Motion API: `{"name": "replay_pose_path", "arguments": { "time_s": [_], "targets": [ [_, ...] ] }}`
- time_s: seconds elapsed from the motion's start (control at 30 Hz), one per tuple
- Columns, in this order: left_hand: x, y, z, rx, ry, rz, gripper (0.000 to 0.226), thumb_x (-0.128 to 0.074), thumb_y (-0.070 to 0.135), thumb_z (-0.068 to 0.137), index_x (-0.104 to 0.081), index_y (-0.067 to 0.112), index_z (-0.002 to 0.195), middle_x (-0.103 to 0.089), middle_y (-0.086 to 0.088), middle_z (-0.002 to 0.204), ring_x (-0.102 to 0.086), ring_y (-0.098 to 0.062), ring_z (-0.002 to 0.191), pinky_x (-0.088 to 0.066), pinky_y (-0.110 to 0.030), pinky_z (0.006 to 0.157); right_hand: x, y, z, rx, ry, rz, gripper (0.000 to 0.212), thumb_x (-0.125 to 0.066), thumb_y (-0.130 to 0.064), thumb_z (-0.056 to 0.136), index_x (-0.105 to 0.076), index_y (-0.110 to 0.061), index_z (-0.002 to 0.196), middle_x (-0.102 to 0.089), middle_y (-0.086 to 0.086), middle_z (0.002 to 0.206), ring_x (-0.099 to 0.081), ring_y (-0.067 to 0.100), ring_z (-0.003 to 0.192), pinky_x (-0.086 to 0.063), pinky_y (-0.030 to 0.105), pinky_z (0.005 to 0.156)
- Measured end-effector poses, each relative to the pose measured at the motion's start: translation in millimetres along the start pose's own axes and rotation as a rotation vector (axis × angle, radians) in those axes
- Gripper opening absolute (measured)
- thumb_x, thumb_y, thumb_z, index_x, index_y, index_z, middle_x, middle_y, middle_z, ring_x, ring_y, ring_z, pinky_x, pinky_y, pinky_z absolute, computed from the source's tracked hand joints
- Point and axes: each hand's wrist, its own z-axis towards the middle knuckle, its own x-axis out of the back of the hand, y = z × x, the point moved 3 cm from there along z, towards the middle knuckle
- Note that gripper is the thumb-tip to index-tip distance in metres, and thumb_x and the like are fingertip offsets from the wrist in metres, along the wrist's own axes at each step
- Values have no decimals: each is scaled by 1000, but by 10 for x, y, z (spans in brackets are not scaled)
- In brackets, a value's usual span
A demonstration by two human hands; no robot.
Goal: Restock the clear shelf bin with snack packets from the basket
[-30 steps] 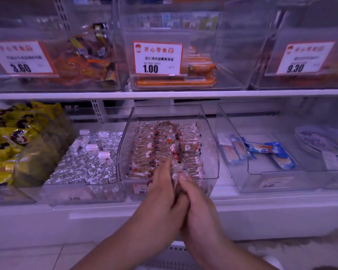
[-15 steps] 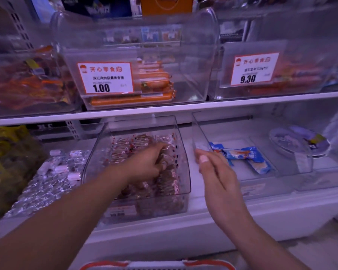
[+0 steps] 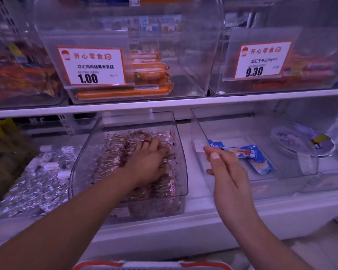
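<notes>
A clear shelf bin [image 3: 180, 152] on the lower shelf is packed with rows of small brown snack packets [image 3: 115, 152] with red and white ends. My left hand [image 3: 147, 162] reaches into it palm down, fingers curled over packets on top of the pile. To the right of the bin, my right hand [image 3: 225, 172] hovers with relaxed fingers and holds nothing. Only the red and white rim of the basket [image 3: 150, 265] shows at the bottom edge; its contents are hidden.
A neighbouring clear bin [image 3: 198, 123] on the right holds blue packets [image 3: 256, 158]. Silver-wrapped sweets [image 3: 37, 184] fill the bin on the left. The shelf above carries bins with orange sausages [image 3: 150, 75] and price cards [image 3: 91, 66].
One second ago both hands were pressed together on packets in front of the bin. My left hand has moved deeper into the bin, and my right hand has drawn away to the right, empty.
</notes>
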Motion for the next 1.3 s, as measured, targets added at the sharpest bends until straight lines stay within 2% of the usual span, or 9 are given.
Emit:
{"name": "replay_pose_path", "arguments": {
  "time_s": [0.13, 0.27, 0.33, 0.43, 0.57, 0.67, 1.07, 1.17, 1.3],
  "targets": [
    [57, 61, -16, -80, 7, 70, 62, -59, 58, 84, -44, 33, 139, -53, 1, 129, -54, -24, 115, -31, -41, 109, -31, 20, -21, 3, -3, 1, 36, -41, -56, 88, -67, -39, 107, -64, -15, 115, -59, 3, 112, -51, 46, 96],
    [103, 51, -24, -75, -5, 201, 67, -55, 69, 81, -50, 28, 133, -58, -3, 128, -50, -27, 117, -30, -42, 106, -70, 37, -47, 2, -21, -22, 38, -40, -57, 87, -66, -39, 107, -63, -18, 114, -58, 1, 112, -50, 44, 98],
    [102, 36, -25, -74, -20, 249, 79, -46, 78, 81, -46, 24, 138, -50, -8, 133, -45, -29, 121, -27, -44, 108, -90, 35, -55, 7, -24, -24, 38, -39, -56, 88, -66, -39, 108, -62, -21, 113, -57, -1, 112, -50, 44, 97],
    [97, 0, 1, -63, -51, 284, 95, -35, 80, 84, -19, 19, 155, -30, -12, 153, -36, -33, 135, -19, -47, 116, -112, 33, -60, 19, -26, -23, 36, -39, -55, 89, -65, -40, 108, -60, -23, 113, -56, -1, 113, -50, 44, 97],
    [-69, -41, 77, -75, -304, 236, 95, -23, 74, 92, 10, 13, 157, 5, -6, 167, 4, -25, 153, 9, -48, 121, -138, 65, -59, 15, -43, -28, 37, -40, -53, 91, -65, -37, 111, -61, -19, 116, -57, 0, 112, -51, 44, 96],
    [-113, -124, 180, -86, -406, 170, 91, -22, 73, 93, 19, 19, 154, 18, -1, 164, 15, -17, 152, 14, -40, 118, -176, 86, -65, 7, -68, -38, 38, -39, -55, 90, -65, -37, 112, -61, -19, 114, -57, 3, 113, -51, 43, 95],
    [-145, -277, 175, -114, -189, -230, 112, -57, 79, 76, -4, 26, 158, 1, 2, 167, -1, -14, 153, -4, -37, 124, -221, 71, -75, 37, -112, -56, 39, -38, -54, 92, -63, -36, 115, -60, -19, 114, -61, 6, 109, -52, 41, 93],
    [-26, -255, 150, -127, -138, -354, 93, -71, 64, 77, -31, 29, 154, -29, 3, 161, -30, -15, 145, -26, -32, 119, -231, 44, -82, 48, -120, -53, 35, -38, -53, 92, -63, -40, 111, -61, -19, 112, -61, 4, 107, -53, 38, 91],
    [106, -214, 94, -160, 19, -343, 42, -74, 37, 86, -67, 28, 127, -63, 5, 131, -58, -17, 119, -45, -35, 104, -235, 25, -96, 53, -125, -40, 33, -39, -52, 92, -64, -39, 110, -61, -17, 110, -62, 6, 106, -53, 38, 91]
  ]
}}
